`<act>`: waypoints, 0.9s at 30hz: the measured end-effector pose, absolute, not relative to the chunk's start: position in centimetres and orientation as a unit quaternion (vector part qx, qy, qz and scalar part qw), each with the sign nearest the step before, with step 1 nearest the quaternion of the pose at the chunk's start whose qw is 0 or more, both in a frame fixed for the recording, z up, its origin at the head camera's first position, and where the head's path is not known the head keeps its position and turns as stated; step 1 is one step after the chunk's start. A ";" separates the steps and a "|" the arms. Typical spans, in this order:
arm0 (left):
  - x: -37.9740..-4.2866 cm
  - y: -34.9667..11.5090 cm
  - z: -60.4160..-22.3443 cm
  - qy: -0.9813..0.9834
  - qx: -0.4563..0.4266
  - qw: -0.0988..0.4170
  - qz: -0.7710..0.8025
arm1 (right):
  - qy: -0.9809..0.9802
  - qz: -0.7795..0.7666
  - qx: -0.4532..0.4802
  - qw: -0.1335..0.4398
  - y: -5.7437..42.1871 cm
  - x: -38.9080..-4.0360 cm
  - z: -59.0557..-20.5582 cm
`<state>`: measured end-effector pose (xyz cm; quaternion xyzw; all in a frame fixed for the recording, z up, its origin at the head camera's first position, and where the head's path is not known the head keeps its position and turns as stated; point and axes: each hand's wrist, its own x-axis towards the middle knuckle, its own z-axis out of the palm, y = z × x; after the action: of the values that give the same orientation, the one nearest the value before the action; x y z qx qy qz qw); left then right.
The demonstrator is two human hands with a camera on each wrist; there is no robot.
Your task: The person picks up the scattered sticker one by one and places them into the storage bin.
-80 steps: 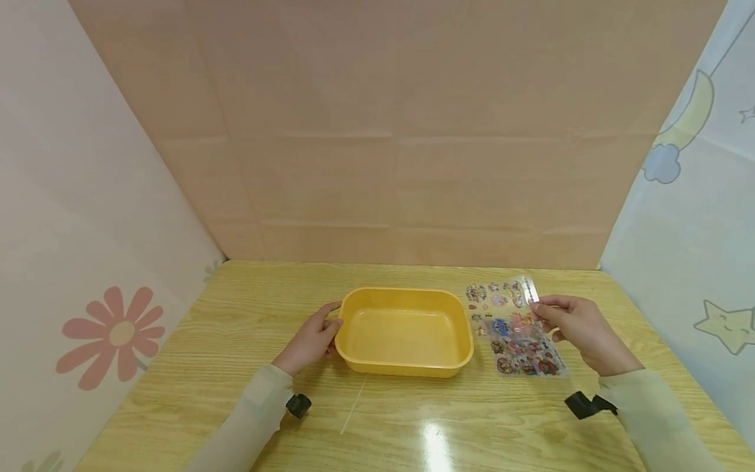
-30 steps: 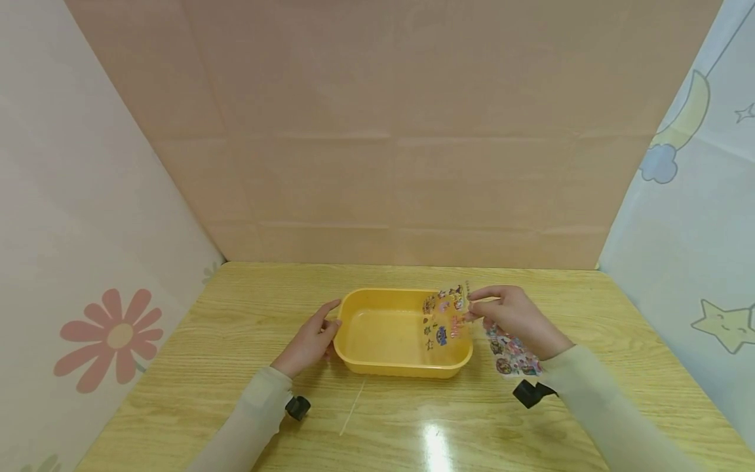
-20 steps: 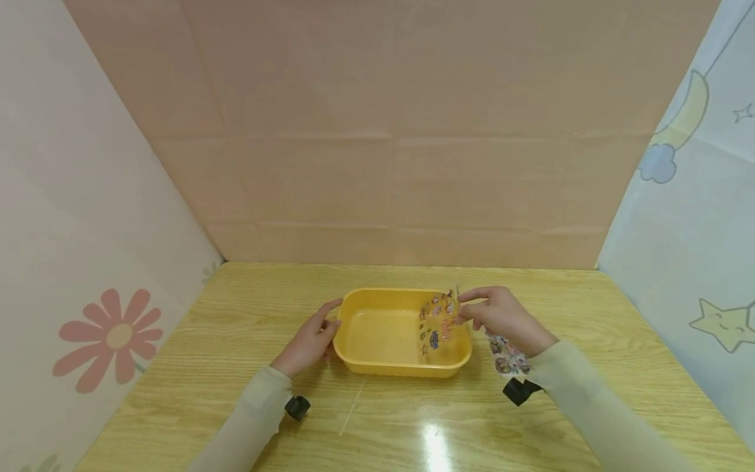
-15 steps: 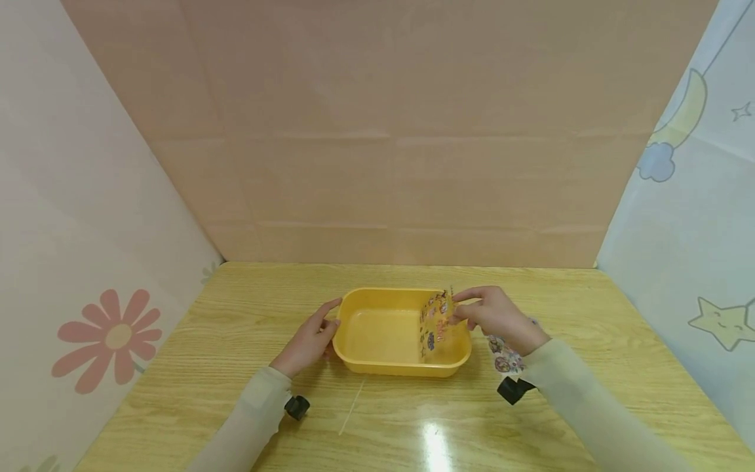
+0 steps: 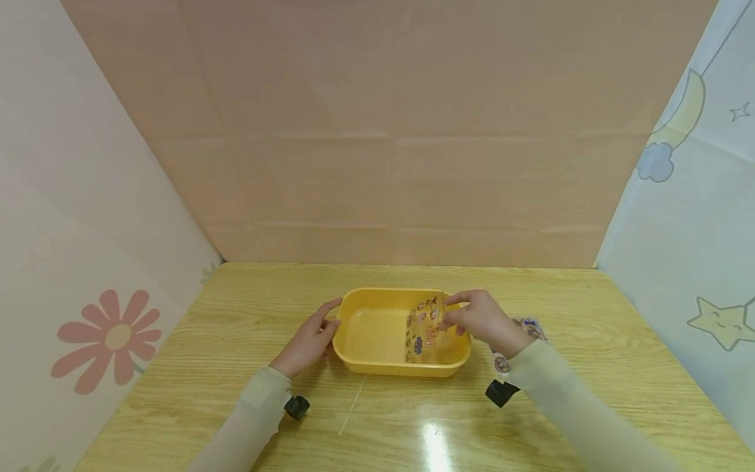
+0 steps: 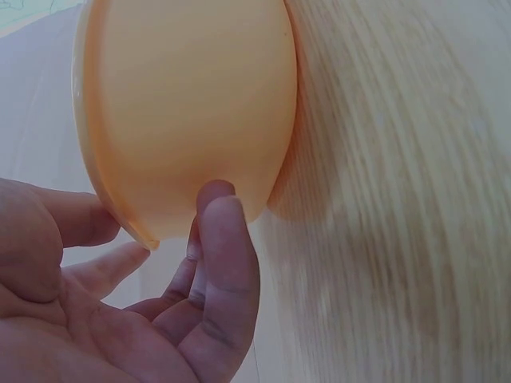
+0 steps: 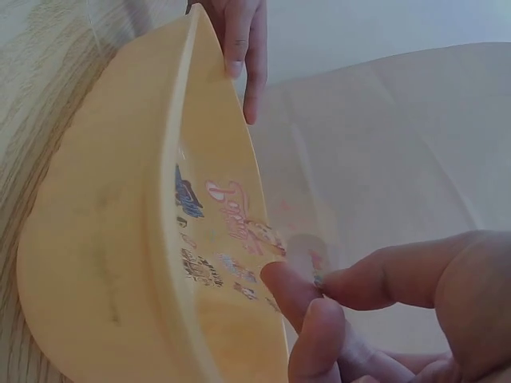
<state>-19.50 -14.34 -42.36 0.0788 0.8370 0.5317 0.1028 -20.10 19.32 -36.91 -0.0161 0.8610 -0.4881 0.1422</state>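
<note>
A yellow plastic basin (image 5: 374, 337) stands on the table. At its left end my left hand (image 5: 307, 339) grips the rim; in the left wrist view the thumb lies at the rim and curled fingers (image 6: 227, 263) touch the outer wall. My right hand (image 5: 486, 321) is over the basin's right end. Between thumb and forefinger it pinches the edge of a clear sticker sheet (image 5: 419, 333) printed with small colourful pictures. The sheet slopes down inside the basin's right half. In the right wrist view pink lettering (image 7: 231, 211) shows on the sheet.
Another sticker sheet (image 5: 531, 326) lies on the table right of the basin, partly hidden under my right forearm. The wood-grain table (image 5: 265, 295) is bounded by a brown back panel (image 5: 389, 177) and printed side panels. A thin pale line (image 5: 352, 408) runs in front of the basin.
My right hand has lifted one sticker sheet from the table on the right, carried it left and lowered it into the basin. My left hand has stayed at the basin's left end.
</note>
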 end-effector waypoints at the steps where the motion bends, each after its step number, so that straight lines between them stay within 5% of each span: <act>1: -19.5 -14.3 -42.3 0.837 0.079 0.103 0.532 | 0.862 -0.486 -0.015 0.142 19.2 -20.1 -36.9; 27: -19.7 -14.4 -42.5 0.839 0.081 0.103 0.529 | 0.896 -0.418 -0.010 0.149 17.8 -19.8 -37.0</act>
<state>-19.72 -14.43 -42.53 0.0812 0.8385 0.5288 0.1033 -19.82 17.75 -37.00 -0.0098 0.8961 -0.4179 0.1491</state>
